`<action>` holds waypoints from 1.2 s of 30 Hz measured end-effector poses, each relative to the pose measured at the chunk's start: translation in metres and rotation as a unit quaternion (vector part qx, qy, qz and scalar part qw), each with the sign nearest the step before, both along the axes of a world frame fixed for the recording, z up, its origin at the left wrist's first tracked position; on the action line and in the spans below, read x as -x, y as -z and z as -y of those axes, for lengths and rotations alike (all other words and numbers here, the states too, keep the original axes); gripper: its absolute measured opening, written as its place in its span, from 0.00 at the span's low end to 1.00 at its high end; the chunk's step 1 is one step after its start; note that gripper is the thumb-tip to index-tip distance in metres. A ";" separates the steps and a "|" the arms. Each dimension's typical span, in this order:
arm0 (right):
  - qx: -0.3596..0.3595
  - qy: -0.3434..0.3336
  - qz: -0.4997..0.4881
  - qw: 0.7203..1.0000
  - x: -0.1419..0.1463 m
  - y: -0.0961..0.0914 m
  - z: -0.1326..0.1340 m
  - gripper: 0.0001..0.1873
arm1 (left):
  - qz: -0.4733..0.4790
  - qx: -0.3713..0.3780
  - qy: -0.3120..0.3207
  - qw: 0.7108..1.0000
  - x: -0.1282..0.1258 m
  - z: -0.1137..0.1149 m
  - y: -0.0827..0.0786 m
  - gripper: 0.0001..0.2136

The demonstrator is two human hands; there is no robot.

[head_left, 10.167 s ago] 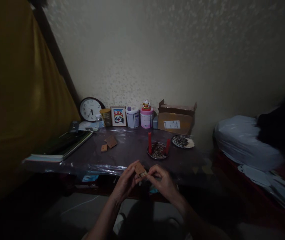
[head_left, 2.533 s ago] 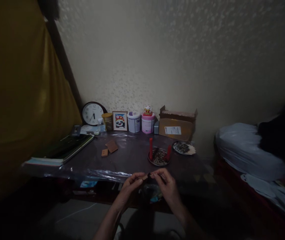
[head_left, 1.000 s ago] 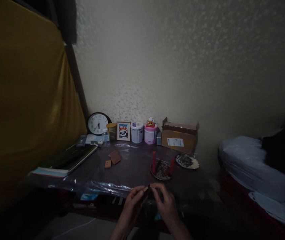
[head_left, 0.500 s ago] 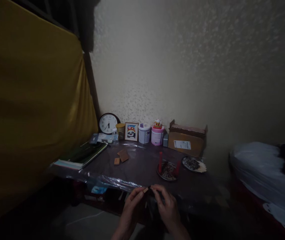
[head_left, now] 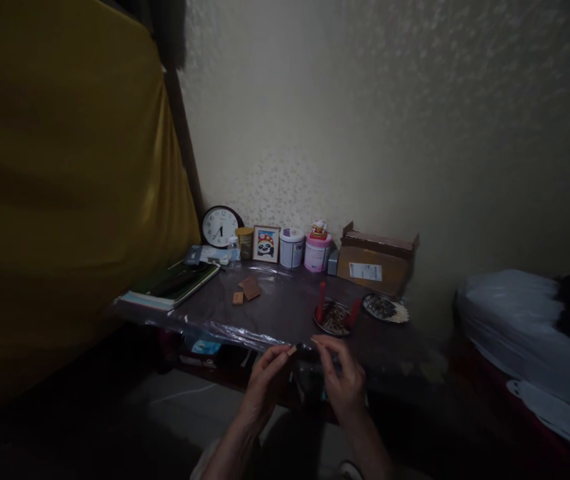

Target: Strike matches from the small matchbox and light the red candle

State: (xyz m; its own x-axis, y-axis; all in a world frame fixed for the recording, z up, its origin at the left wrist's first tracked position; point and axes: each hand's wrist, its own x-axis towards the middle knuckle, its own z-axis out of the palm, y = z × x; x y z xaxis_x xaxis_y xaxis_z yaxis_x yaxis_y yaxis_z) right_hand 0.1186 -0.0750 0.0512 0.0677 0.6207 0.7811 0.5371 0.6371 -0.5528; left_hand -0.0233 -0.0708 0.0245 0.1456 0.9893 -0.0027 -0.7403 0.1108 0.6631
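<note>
My left hand (head_left: 263,383) pinches a small brown matchbox (head_left: 293,349) just in front of the table's near edge. My right hand (head_left: 343,385) is beside it with fingers pinched at the box's end, on something too thin and dark to make out. Beyond the hands, on the dark plastic-covered table (head_left: 275,313), a round dish (head_left: 333,319) carries two red candles (head_left: 321,301). A second dish (head_left: 383,309) to its right is heaped with matchsticks.
Two more brown matchboxes (head_left: 249,289) lie mid-table. Along the wall stand a clock (head_left: 219,227), a framed panda picture (head_left: 265,243), a white tin (head_left: 291,247), a pink tin (head_left: 317,251) and a cardboard box (head_left: 375,264). Books (head_left: 172,285) lie at the left; a yellow curtain (head_left: 59,200) and a bed bundle (head_left: 509,320) flank the table.
The view has swung left and tilted down a little. Both hands stay together at the matchbox; ten seconds ago the box was held broadside and looked larger between them.
</note>
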 end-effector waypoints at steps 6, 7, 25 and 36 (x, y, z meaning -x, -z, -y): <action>0.028 -0.007 0.095 0.995 -0.007 0.021 -0.013 0.10 | 0.003 -0.012 -0.005 1.000 -0.001 0.002 -0.003 0.09; 0.044 0.019 0.092 0.995 -0.011 0.028 -0.018 0.12 | 0.002 -0.010 -0.003 1.000 -0.001 0.002 -0.002 0.09; -0.009 0.010 0.026 1.000 0.000 0.017 -0.002 0.06 | 0.019 0.005 -0.016 1.000 -0.014 0.004 0.004 0.10; 0.019 0.032 0.109 0.993 -0.015 0.039 -0.020 0.10 | 0.006 0.016 -0.041 0.999 -0.014 0.005 -0.004 0.10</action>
State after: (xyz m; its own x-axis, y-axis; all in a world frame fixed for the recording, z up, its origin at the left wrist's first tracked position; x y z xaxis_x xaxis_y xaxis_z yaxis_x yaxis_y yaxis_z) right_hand 0.1335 -0.0548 0.0126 -0.0610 0.6506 0.7570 0.6854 0.5786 -0.4420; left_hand -0.0091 -0.0757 0.0289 0.0650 0.9973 -0.0335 -0.7561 0.0711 0.6506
